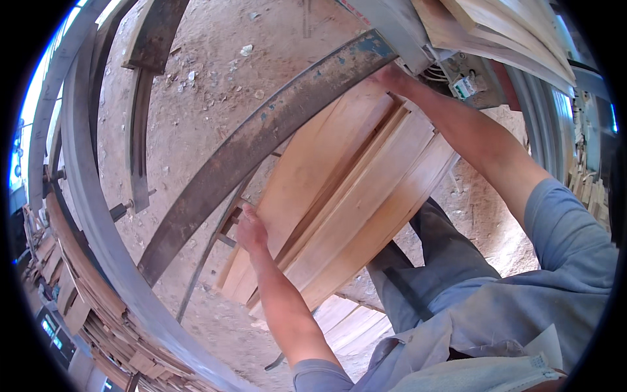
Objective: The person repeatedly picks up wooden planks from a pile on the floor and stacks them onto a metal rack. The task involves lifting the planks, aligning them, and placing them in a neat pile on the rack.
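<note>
A stack of pale wooden planks (353, 189) lies slanted across the middle of the view, resting against a rusty steel beam (261, 134). My left hand (250, 230) presses its palm on the near left edge of the stack, fingers together. My right hand (392, 77) reaches to the far end of the planks, next to the beam's upper end; its fingers are partly hidden, and it seems to grip the plank ends. My legs in grey trousers (424, 261) are just right of the stack.
Dirt floor (209, 78) with small stones lies beyond the beam. A curved grey metal rail (91, 196) runs down the left, with stacked wood pieces (98, 320) beside it. More planks (503, 26) lie at the top right, above a metal box with wires (464, 81).
</note>
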Motion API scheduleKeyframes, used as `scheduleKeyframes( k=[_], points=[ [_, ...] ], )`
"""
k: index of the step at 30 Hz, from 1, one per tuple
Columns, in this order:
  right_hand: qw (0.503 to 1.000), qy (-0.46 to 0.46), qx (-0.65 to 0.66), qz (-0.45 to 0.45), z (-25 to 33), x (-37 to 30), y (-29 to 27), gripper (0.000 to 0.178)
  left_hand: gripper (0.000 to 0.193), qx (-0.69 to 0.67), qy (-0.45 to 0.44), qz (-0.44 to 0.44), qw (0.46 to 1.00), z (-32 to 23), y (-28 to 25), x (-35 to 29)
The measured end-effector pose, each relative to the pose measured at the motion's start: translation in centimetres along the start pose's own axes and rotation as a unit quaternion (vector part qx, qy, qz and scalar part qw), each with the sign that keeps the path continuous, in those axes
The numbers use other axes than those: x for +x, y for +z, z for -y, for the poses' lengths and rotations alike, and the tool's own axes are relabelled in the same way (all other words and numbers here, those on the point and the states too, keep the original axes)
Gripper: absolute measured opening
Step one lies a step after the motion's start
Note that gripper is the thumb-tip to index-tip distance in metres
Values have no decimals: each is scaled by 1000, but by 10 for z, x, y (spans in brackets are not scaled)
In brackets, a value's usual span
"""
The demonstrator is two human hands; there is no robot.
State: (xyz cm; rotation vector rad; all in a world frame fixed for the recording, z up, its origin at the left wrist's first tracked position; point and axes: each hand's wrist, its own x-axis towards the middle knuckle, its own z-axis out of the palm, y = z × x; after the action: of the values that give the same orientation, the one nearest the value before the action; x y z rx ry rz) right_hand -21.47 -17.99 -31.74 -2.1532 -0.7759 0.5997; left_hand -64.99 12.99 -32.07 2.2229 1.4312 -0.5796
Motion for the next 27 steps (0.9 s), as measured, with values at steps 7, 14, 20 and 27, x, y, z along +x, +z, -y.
scheduleKeyframes(
  k=[7, 14, 20, 27],
  points=[
    [981, 154, 45, -108, -28, -106, -55, 59, 54, -260, -4, -333, 906, 68, 49, -95],
    [679, 531, 368, -351, -155, -333, -57, 54, 62, -586, -564, -316, 489, 115, 159, -259],
    [559, 412, 588, -415, -38, -271, 34, 64, 61, -848, -418, -221, 240, 102, 239, -266],
    [575, 392, 601, -394, -34, -252, 22, 62, 56, -784, -525, -238, 231, 71, 182, -244]
  ],
)
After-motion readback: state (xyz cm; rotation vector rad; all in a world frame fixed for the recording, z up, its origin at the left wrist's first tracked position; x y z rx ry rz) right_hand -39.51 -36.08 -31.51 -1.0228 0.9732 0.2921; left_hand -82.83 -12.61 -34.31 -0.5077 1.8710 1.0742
